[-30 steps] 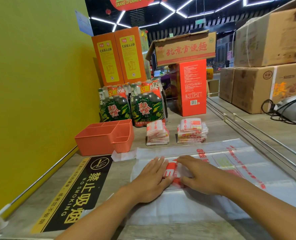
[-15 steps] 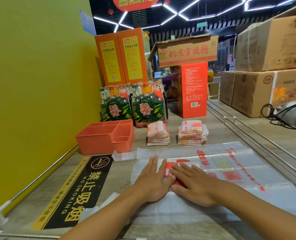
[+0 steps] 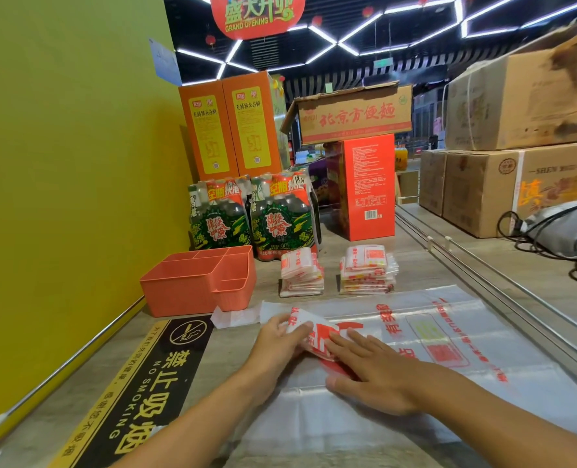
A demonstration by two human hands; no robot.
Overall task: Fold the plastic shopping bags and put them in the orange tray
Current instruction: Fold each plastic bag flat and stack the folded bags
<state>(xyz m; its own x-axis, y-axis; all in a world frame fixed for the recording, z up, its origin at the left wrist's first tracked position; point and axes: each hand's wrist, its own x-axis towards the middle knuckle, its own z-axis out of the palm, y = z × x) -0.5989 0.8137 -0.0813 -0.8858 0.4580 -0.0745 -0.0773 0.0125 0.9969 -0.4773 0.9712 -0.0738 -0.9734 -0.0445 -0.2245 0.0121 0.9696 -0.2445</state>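
A partly folded white plastic bag with red print (image 3: pixel 317 336) lies on top of a large flat clear bag (image 3: pixel 449 332) on the counter. My left hand (image 3: pixel 277 346) grips the folded bag's left end and lifts it, thumb on top. Flat on its right part, with straight fingers, my right hand (image 3: pixel 371 373) presses the bag down. The orange tray (image 3: pixel 179 288), divided into compartments, stands to the left and beyond the hands and holds nothing that I can see. Two stacks of folded bags (image 3: pixel 302 273) (image 3: pixel 368 270) sit behind the flat bag.
Bottle packs (image 3: pixel 250 221) and orange and red cartons (image 3: pixel 369 184) stand at the back. A yellow wall runs along the left, with a black no-smoking sticker (image 3: pixel 138 393) on the counter. Metal rails (image 3: pixel 483 265), cardboard boxes and cables lie to the right.
My left hand went from lying flat on the bag to gripping its left end and lifting it. The right hand shifted slightly right and still presses down. The view tilted up a little.
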